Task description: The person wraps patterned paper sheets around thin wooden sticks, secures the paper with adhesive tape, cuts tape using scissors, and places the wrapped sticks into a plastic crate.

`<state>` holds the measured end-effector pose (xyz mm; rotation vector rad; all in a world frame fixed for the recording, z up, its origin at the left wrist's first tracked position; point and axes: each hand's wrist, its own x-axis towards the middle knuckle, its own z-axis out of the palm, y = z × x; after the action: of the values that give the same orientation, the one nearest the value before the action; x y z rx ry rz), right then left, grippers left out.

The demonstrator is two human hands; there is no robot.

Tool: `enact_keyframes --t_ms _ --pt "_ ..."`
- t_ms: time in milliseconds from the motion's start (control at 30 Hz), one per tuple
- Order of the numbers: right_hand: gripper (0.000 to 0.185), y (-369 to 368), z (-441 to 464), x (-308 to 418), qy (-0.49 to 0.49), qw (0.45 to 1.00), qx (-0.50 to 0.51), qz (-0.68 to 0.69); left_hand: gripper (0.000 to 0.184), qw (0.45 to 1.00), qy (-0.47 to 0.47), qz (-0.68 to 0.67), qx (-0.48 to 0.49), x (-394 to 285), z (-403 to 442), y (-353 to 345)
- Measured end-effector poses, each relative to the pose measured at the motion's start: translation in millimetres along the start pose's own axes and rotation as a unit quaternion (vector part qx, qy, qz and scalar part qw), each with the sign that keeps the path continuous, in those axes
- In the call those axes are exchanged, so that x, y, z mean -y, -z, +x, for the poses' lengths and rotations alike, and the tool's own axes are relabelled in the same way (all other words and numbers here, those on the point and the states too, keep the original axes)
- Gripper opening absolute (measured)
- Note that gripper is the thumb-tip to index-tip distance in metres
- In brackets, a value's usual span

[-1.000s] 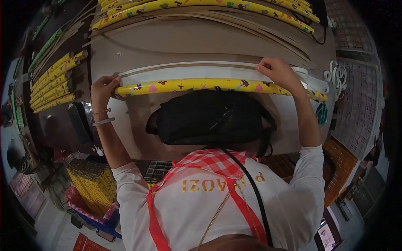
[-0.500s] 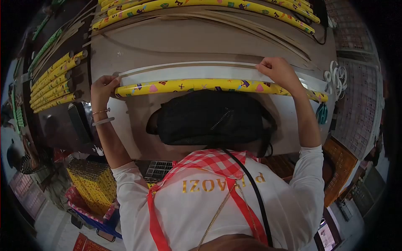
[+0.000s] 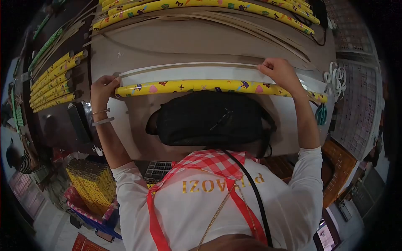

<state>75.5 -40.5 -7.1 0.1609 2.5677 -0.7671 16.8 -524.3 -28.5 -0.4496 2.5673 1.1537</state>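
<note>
Squarely between the yellow roll (image 3: 180,86) and checked apron (image 3: 205,161) sits a black bag (image 3: 209,119).

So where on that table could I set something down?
Best is the bare patch of table between the brown strips and the white strip, though a thin strip crosses it. Yellow rolls crowd the far edge; the black bag fills the near middle.

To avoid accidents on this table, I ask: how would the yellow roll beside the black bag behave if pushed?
The yellow roll looks long and round, so it may roll. Its glossy surface suggests it could feel slippery. On the near side, the black bag would probably block it.
</note>
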Motion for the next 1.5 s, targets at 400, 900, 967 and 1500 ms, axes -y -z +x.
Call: enact_keyframes --t_ms 400,900,967,1500 --pt "0.033 -4 2 -4 0.014 1.0 -0.012 -0.004 0.029 0.999 -0.003 -0.05 0.018 0 -1 1" --pt "0.027 -7 -2 6 -0.017 0.997 -0.038 -0.065 0.028 1.0 -0.016 -0.024 -0.004 4 1 0" --pt "0.026 -8 -3 6 -0.012 0.995 -0.046 -0.087 0.029 0.999 -0.034 -0.04 -0.008 13 6 -1" --pt "0.026 -11 -6 6 -0.009 0.998 -0.063 -0.026 0.004 0.925 -0.197 0.247 -0.213 -53 -36 -89"
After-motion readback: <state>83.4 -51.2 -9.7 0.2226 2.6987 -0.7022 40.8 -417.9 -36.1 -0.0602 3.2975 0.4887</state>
